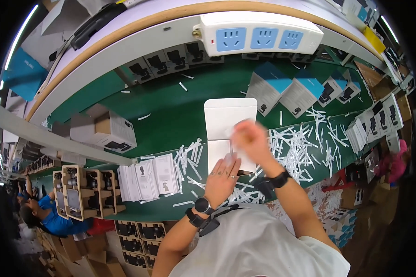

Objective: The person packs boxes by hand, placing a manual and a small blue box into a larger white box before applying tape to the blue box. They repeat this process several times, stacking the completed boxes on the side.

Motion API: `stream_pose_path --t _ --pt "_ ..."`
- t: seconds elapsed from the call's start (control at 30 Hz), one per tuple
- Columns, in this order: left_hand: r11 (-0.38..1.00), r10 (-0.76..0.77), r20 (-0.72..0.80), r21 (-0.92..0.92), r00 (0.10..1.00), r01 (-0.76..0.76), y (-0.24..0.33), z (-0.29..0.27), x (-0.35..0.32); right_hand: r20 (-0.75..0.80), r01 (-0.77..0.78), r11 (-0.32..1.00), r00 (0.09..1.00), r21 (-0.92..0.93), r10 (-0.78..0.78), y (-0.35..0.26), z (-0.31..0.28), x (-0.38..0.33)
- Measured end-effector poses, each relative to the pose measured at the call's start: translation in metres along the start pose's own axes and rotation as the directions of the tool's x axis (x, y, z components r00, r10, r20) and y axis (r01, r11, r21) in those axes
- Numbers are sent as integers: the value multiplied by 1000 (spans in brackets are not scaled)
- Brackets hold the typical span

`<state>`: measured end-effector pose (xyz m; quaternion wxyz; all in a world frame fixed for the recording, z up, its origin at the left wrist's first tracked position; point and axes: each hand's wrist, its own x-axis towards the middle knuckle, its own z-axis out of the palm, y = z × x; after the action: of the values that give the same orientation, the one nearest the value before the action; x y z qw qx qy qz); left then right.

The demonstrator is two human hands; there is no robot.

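Note:
A white cardboard box [218, 150] lies in front of me on the green bench, its flap [231, 116] laid back toward the far side. My left hand [221, 182] rests flat on the box's near part, fingers stretched out. Over the box's right side is my right hand [250, 140], smeared by motion; its fingers and anything in them cannot be made out. Many loose white paper strips [293, 150] are strewn to the right of the box, with more [189, 161] to its left.
Stacked printed booklets [148, 180] and wooden trays of black devices [81, 194] stand at left. Printed boxes line the back; blue-and-white cartons [268, 90] stand at far right. A power strip [263, 34] is fixed to the shelf overhead. A person in blue [55, 212] sits at far left.

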<state>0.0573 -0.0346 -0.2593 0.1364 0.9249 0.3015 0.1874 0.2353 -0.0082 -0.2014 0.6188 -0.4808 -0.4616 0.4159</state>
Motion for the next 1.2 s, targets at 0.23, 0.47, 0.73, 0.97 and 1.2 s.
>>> stream_pose_path --t 0.23,0.47,0.73,0.97,1.2 --pt "991 112 -25 -71 993 -114 2 -21 13 60 -474 836 877 276 477 -1 -97 72" --pt "818 -1 -31 -576 1000 -17 -21 -27 6 533 401 679 846 -615 -17 -42 -28 -3" --pt "472 -223 66 -866 973 167 -30 -20 -10 571 437 652 821 -620 -7 -30 -23 -17" --pt "338 -301 143 -909 943 246 -28 -18 -10 547 305 948 810 -87 -211 -6 -23 -17" --pt "329 -471 -367 -917 802 -226 -20 -14 8 -71 -242 476 935 -846 348 9 -138 -37"
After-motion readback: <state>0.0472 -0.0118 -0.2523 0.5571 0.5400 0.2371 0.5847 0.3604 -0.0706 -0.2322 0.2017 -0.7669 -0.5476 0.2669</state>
